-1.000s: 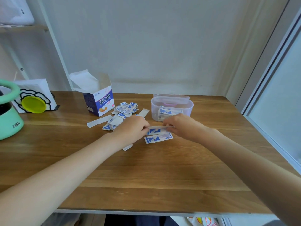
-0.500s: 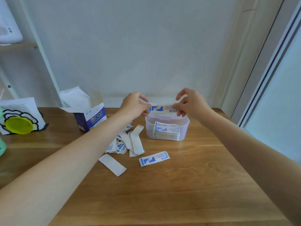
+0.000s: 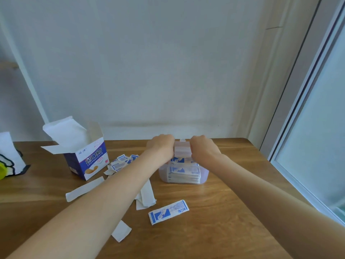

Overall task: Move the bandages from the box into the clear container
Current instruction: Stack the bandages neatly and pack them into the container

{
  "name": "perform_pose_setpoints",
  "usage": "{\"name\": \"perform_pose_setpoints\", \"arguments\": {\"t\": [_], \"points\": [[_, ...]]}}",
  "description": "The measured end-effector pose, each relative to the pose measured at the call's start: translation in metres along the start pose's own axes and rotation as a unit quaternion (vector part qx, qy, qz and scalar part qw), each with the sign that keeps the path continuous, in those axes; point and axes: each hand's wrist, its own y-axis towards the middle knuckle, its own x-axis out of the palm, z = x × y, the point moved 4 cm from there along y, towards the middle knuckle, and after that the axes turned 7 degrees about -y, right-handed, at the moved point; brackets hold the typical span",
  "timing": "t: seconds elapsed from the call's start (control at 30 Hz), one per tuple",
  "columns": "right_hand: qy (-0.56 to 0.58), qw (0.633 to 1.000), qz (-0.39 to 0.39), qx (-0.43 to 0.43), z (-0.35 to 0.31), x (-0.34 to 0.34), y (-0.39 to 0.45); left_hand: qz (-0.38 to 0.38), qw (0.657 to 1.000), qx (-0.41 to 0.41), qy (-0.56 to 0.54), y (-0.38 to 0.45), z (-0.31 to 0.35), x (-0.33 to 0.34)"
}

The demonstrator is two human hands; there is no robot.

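Note:
The clear container (image 3: 205,174) stands mid-table with a stack of blue-and-white bandages (image 3: 183,174) inside. My left hand (image 3: 161,146) and my right hand (image 3: 202,148) are over its mouth, fingers curled down, each holding one end of a bandage (image 3: 182,160) that lies on top of the stack. The fingertips are hidden. The opened blue and white box (image 3: 87,161) stands to the left, with a loose pile of bandages (image 3: 121,162) beside it. One more bandage (image 3: 168,212) lies alone nearer to me.
White paper strips (image 3: 85,188) lie scattered on the wooden table (image 3: 224,221) under my left forearm. A white card with a black drawing (image 3: 9,159) stands at the far left. The wall is close behind, and a window frame (image 3: 291,174) runs along the right.
Both hands have lowered the bandage from above the container down into its mouth. The camera has tilted and moved closer.

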Motion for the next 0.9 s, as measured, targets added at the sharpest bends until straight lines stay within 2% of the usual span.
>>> {"name": "perform_pose_setpoints", "arguments": {"t": [0.3, 0.5, 0.67, 0.77, 0.9], "points": [[-0.036, 0.999, -0.010, -0.015, -0.001, 0.003, -0.005, -0.054, 0.998, 0.015, 0.018, -0.004, 0.008, -0.004], [-0.046, 0.994, -0.103, -0.005, -0.008, 0.008, 0.004, -0.155, 0.986, -0.028, 0.048, -0.004, 0.026, -0.002], [-0.041, 0.980, -0.192, 0.017, -0.012, 0.015, 0.005, -0.191, 0.976, -0.038, 0.101, -0.003, 0.033, 0.003], [-0.013, 0.976, -0.215, 0.033, -0.013, 0.019, 0.007, -0.226, 0.968, -0.047, 0.097, 0.000, 0.030, 0.012], [-0.004, 0.979, -0.202, 0.039, -0.011, 0.018, 0.006, -0.271, 0.953, -0.052, 0.122, 0.005, 0.025, 0.025]]}}
